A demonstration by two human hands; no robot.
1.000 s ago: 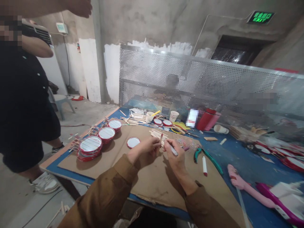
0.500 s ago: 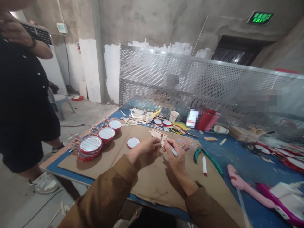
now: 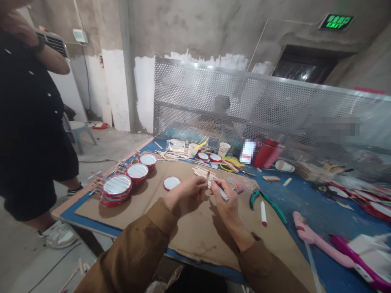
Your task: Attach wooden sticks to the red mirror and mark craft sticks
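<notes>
Over the cardboard sheet [image 3: 195, 244], my left hand [image 3: 191, 191] is closed on a small wooden stick [image 3: 207, 176] with a reddish tip, held upright between the fingers. My right hand [image 3: 226, 199] grips a white marker [image 3: 223, 194] pointed toward the stick. Behind the hands lies a pile of thin wooden sticks [image 3: 201, 171]. A round red-rimmed lid [image 3: 171, 182] with a white face sits left of my left hand. Right of my right hand are a white marker cap-down with a red end [image 3: 263, 213] and green-handled pliers [image 3: 275, 205].
Red-rimmed round pieces with sticks [image 3: 117, 185] are stacked along the table's left. Colourful rubber bands [image 3: 236, 183] lie behind my right hand. A pink glue gun [image 3: 320, 244] is at right. Paper cups [image 3: 224, 149] and a red bottle [image 3: 265, 153] stand at the back. A person [image 3: 33, 122] stands at left.
Both hands keep nearly the same position, the marker still close to the stick. The standing person's arm has shifted slightly.
</notes>
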